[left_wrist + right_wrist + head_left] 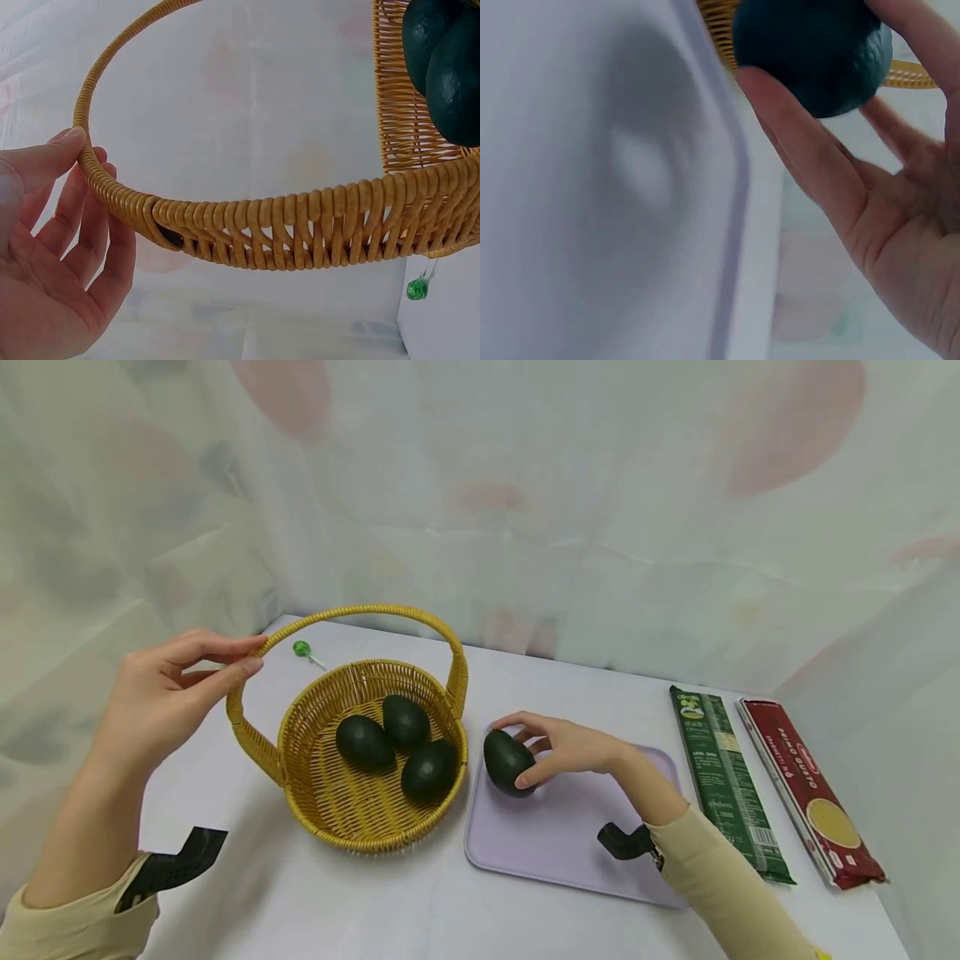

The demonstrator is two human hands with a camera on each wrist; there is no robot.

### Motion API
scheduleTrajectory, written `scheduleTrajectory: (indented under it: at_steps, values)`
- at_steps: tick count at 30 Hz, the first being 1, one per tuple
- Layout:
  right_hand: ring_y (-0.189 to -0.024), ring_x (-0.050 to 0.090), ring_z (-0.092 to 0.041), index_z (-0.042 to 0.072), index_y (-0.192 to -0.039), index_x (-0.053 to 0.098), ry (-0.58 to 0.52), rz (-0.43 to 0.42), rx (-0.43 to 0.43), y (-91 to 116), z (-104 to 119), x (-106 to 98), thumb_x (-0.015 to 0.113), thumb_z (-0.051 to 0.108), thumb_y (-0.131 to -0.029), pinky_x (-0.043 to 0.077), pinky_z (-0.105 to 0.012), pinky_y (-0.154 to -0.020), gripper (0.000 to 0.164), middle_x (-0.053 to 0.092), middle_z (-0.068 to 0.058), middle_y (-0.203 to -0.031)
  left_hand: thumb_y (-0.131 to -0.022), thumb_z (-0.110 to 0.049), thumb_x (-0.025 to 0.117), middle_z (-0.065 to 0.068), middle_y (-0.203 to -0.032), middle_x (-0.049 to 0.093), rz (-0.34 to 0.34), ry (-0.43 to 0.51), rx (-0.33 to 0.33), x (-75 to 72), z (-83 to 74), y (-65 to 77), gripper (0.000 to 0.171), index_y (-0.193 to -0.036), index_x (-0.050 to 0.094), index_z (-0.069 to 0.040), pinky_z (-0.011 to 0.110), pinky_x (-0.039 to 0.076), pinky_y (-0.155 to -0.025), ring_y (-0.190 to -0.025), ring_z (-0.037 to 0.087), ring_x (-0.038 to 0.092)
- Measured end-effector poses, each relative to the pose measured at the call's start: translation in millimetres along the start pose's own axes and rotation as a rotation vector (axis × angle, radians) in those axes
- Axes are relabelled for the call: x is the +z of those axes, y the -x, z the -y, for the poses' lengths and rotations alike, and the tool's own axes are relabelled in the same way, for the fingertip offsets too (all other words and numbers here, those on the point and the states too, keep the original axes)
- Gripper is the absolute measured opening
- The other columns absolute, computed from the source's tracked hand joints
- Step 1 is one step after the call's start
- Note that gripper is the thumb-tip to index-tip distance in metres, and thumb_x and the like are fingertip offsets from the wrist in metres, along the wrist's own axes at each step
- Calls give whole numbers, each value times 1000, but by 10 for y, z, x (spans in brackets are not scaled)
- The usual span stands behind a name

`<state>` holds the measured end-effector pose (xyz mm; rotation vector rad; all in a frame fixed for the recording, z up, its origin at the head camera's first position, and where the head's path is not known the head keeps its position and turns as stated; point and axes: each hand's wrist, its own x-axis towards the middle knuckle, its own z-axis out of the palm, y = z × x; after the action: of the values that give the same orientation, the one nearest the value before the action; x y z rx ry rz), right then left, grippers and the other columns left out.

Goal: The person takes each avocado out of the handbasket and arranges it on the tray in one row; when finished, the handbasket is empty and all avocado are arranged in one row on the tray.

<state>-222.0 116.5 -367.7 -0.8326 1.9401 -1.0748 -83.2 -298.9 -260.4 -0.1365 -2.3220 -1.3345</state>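
Note:
My left hand [168,693] pinches the wrapped handle [94,172] of a yellow wicker basket [315,822] between thumb and fingers, on the handle's left side. Three dark green avocados [365,743] lie together inside the basket. To the right of it, my right hand [566,752] grips another avocado [507,764], thumb on the near side and fingers round the far side. That avocado is over the left part of a lilac tray [525,852]. In the right wrist view the avocado [810,52] appears raised off the tray's surface.
A green lollipop [302,648] lies behind the basket at the left. Right of the tray are a green spaghetti packet [727,785] and a red spaghetti packet [810,793]. A patterned curtain [555,527] hangs behind the white table [360,902].

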Motion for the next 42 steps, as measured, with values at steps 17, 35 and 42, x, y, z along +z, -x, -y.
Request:
scheduleTrajectory:
  at_steps: [17, 35, 42]
  values:
    - [-92, 66, -20, 20, -138, 41, -162, -305, 114, -95, -387, 323, 84, 29, -77, 56, -36, -70, 74, 65, -9, -111, -86, 1, 72, 0, -107, 72, -5, 0, 2, 6, -11, -5, 21, -107, 74, -3, 11, 53, -77, -92, 8, 67]
    - [-75, 66, -19, 16, -133, 47, -54, -431, 180, -136, -378, 446, 82, 38, -79, 59, -34, -65, 69, 56, -13, -117, -86, 3, 71, 1, -107, 73, -9, -7, 23, -6, -4, -4, 21, -107, 74, -2, 11, 53, -76, -90, 8, 67]
    - [-74, 64, -18, 13, -130, 51, -8, -479, 173, -138, -340, 463, 83, 36, -78, 59, -33, -61, 66, 57, -12, -117, -87, 3, 71, 2, -107, 73, -9, -5, 18, -3, -13, -8, 21, -106, 74, -2, 11, 53, -76, -90, 9, 67]
